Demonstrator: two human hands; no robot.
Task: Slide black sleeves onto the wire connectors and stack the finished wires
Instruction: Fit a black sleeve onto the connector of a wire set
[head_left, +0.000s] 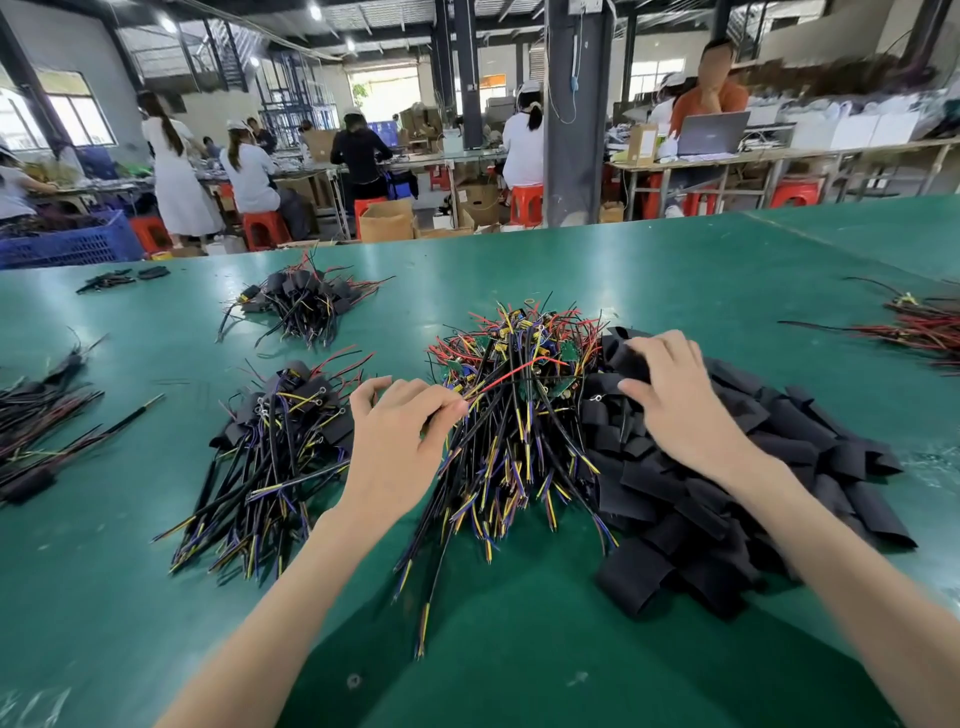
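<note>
Green matting covers the bench (675, 270), the largest item in view.

Pile of black sleeves (769, 467): loose flattened tubes, heaped on the bench at near right and touching the wire heap on its left.

Wire heap (519, 431): unsleeved wires in black, red, yellow and blue, with small green boards at their far ends, lying at bench centre.

Finished stack (275, 447): wires with black sleeves over their far ends, on the bench just left of the wire heap.

Second sleeved stack (306, 306): farther back, well apart from the first.

Further wire bundles: one at the left edge (36, 415), one at the right edge (919, 332).

Blue crate (67, 244): beyond the bench's far left corner.

Left grip (400, 436): fingers curled, pinching a wire (470, 397) at the heap's left side.

Right grip (675, 400): on top of the sleeve pile, thumb and fingers closed round one black sleeve (626, 361).
</note>
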